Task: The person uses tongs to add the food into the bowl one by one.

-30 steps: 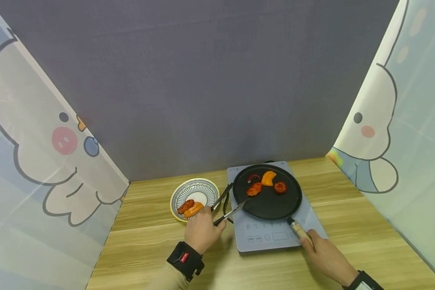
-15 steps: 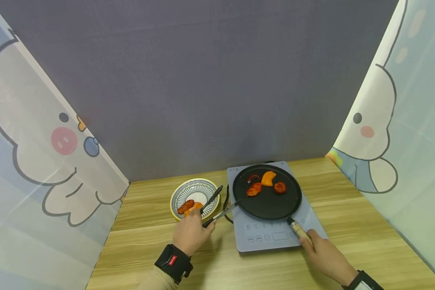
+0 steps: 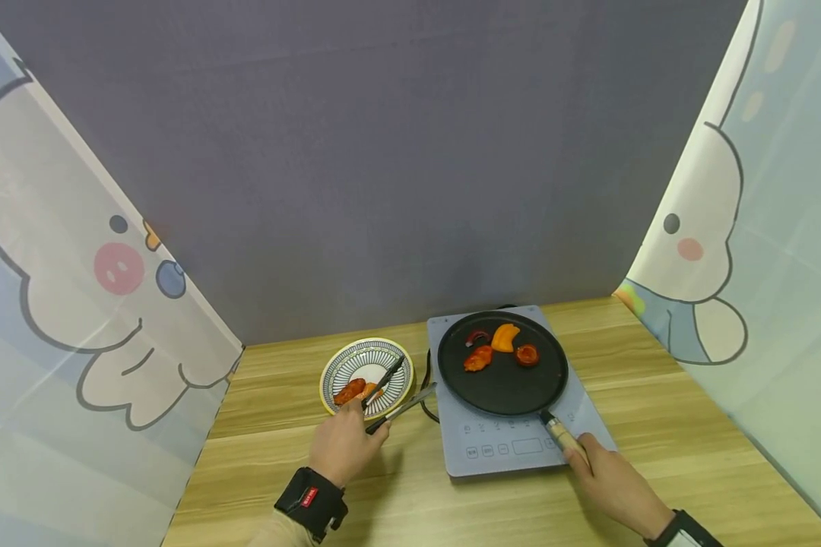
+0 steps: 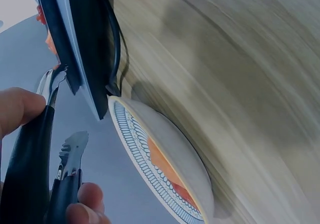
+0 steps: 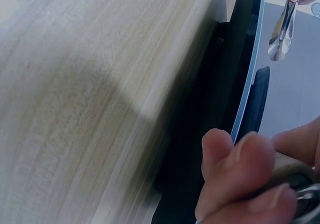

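Observation:
My left hand point(image 3: 347, 444) grips a pair of tongs point(image 3: 405, 406) by the black handles, its two metal tips spread apart with nothing between them in the left wrist view. The tongs overlap the right side of a patterned bowl point(image 3: 344, 358) in the head view. A reddish-brown piece point(image 3: 350, 391) and an orange piece point(image 3: 369, 390) that looks like chicken or pepper lie in it. My right hand point(image 3: 616, 486) holds the wooden handle point(image 3: 565, 439) of a flat black frying pan point(image 3: 502, 391). In the pan are a chicken wing point(image 3: 478, 358), an orange piece point(image 3: 505, 337), a round red piece point(image 3: 527, 355) and a dark red curl point(image 3: 477, 337).
The pan stands on a grey induction cooker point(image 3: 461, 444) with touch controls along its front. A black cable point(image 3: 427, 391) runs between bowl and cooker. A grey partition point(image 3: 417, 167) rises behind the wooden table point(image 3: 267, 425), with cartoon-printed sheets point(image 3: 787, 251) at the sides.
My left hand has drawn the tongs leftward and slightly down, from the pan's edge to over the bowl's right side. The right hand stays on the pan handle, and the food has not moved.

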{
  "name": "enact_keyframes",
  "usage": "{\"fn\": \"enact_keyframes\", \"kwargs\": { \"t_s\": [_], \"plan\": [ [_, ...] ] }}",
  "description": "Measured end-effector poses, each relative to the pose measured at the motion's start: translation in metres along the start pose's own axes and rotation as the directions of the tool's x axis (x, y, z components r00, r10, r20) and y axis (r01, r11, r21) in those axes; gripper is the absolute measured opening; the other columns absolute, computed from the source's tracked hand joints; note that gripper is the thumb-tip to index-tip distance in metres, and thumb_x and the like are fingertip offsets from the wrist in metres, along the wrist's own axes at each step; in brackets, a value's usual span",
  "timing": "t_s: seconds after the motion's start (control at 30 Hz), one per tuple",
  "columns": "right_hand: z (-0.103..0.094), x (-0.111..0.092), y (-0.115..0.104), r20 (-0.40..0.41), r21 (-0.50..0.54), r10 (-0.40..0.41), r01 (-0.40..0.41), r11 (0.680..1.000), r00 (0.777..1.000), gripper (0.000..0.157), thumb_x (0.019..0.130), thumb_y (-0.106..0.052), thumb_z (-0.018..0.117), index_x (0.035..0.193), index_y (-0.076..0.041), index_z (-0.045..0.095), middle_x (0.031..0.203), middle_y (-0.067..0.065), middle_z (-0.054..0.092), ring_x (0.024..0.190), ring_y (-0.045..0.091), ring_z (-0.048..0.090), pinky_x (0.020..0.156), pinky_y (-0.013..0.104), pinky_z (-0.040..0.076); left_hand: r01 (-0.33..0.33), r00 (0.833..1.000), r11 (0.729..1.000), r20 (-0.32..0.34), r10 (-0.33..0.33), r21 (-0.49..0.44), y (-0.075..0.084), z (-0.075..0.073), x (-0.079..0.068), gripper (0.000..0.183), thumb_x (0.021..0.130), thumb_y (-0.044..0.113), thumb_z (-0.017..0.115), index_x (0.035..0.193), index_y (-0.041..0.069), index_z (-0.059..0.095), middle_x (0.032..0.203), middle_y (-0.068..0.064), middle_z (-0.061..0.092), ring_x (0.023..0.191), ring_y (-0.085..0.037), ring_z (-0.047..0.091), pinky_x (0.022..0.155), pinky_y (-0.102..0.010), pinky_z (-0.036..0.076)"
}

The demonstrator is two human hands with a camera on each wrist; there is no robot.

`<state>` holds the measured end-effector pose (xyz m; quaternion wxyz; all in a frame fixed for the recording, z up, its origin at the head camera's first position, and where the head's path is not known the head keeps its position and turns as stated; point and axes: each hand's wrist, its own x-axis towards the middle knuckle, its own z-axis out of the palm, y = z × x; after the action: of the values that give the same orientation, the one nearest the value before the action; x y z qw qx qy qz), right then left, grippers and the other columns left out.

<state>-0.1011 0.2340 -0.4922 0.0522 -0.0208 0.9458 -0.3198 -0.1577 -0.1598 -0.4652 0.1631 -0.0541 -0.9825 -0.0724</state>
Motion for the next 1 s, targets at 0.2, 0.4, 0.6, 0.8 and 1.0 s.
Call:
{"fn": "enact_keyframes", "kwargs": {
  "t_s": [0.2, 0.4, 0.6, 0.8, 1.0],
  "plan": [
    [0.001, 0.000, 0.001, 0.002, 0.000, -0.005, 0.005, 1.000, 1.000, 0.032, 0.094, -0.039, 0.042, 0.091, -0.007, 0.046, 0.057, -0.002, 0.038, 0.041, 0.007, 0.033, 0.037, 0.023, 0.028, 0.021, 1.000, 1.000, 0.018, -0.021, -0.002, -0.009, 0.000, -0.003, 0.063, 0.069, 0.058, 0.064, 0.090, -0.001, 0.058, 0.071, -0.011, 0.057, 0.048, -0.023, 0.053, 0.038, -0.035, 0.036],
    [0.001, 0.001, 0.000, -0.005, -0.010, -0.001, 0.001, 1.000, 1.000, 0.028, 0.095, -0.035, 0.043, 0.090, -0.007, 0.046, 0.057, -0.002, 0.039, 0.041, 0.006, 0.034, 0.037, 0.023, 0.028, 0.031, 0.999, 0.999, 0.036, -0.032, 0.009, -0.015, 0.000, -0.005, 0.063, 0.068, 0.058, 0.065, 0.090, -0.001, 0.058, 0.070, -0.008, 0.055, 0.042, -0.018, 0.047, 0.035, -0.031, 0.030],
    [0.001, 0.000, 0.000, -0.001, -0.006, 0.005, -0.005, 1.000, 1.000, 0.028, 0.095, -0.035, 0.043, 0.090, -0.007, 0.046, 0.057, -0.002, 0.039, 0.041, 0.007, 0.034, 0.037, 0.023, 0.029, 0.050, 0.998, 0.999, 0.031, -0.051, 0.010, -0.021, 0.001, -0.008, 0.062, 0.068, 0.058, 0.065, 0.088, 0.000, 0.058, 0.064, -0.007, 0.054, 0.043, -0.019, 0.049, 0.036, -0.033, 0.031],
    [0.001, 0.000, 0.000, 0.000, -0.008, 0.008, -0.008, 1.000, 1.000, 0.029, 0.095, -0.036, 0.042, 0.091, -0.008, 0.046, 0.057, -0.002, 0.039, 0.041, 0.007, 0.034, 0.037, 0.023, 0.029, 0.072, 0.996, 0.997, 0.041, -0.073, 0.013, -0.029, 0.003, -0.011, 0.062, 0.069, 0.057, 0.065, 0.089, -0.001, 0.057, 0.065, -0.009, 0.055, 0.046, -0.023, 0.052, 0.036, -0.035, 0.034],
    [0.002, 0.000, 0.000, -0.002, -0.010, 0.010, -0.011, 1.000, 1.000, 0.031, 0.094, -0.037, 0.042, 0.092, -0.007, 0.046, 0.057, -0.002, 0.039, 0.041, 0.007, 0.034, 0.037, 0.023, 0.028, 0.072, 0.996, 0.997, 0.047, -0.072, 0.018, -0.036, 0.004, -0.013, 0.063, 0.070, 0.054, 0.066, 0.093, -0.003, 0.059, 0.071, -0.012, 0.059, 0.049, -0.025, 0.055, 0.038, -0.036, 0.037]
  ]
}}
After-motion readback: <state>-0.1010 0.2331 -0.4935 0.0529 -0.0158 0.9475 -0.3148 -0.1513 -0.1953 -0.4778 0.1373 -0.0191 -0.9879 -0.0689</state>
